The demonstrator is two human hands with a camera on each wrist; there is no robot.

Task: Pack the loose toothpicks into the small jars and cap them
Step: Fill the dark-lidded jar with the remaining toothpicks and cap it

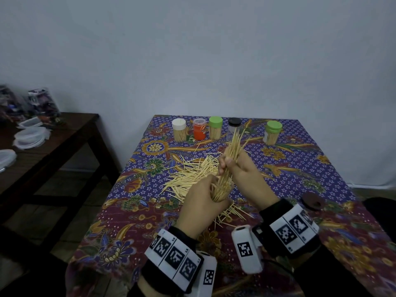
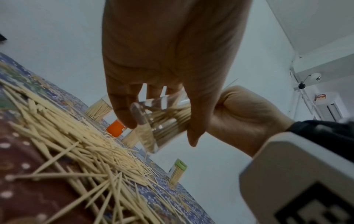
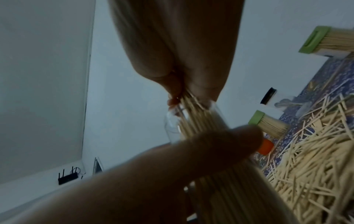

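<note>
My left hand (image 1: 205, 198) grips a small clear jar (image 1: 224, 190), tilted above the table; the left wrist view shows its fingers (image 2: 122, 109) wrapped round the jar (image 2: 153, 128). A thick bundle of toothpicks (image 1: 233, 146) is held in my right hand (image 1: 230, 166), with its lower ends inside the jar's mouth and its upper ends fanning out. In the right wrist view the bundle (image 3: 199, 122) enters the jar (image 3: 171, 128) past my thumb (image 3: 220, 142). Loose toothpicks (image 1: 190, 174) lie in a pile just behind and under the hands.
Along the far edge of the patterned tablecloth (image 1: 132, 221) stand capped jars: white (image 1: 179, 129), orange (image 1: 199, 128), green (image 1: 215, 127), black-capped (image 1: 234, 124) and another green (image 1: 272, 131). A dark round lid (image 1: 312, 202) lies at the right. A dark side table (image 1: 53, 142) stands at the left.
</note>
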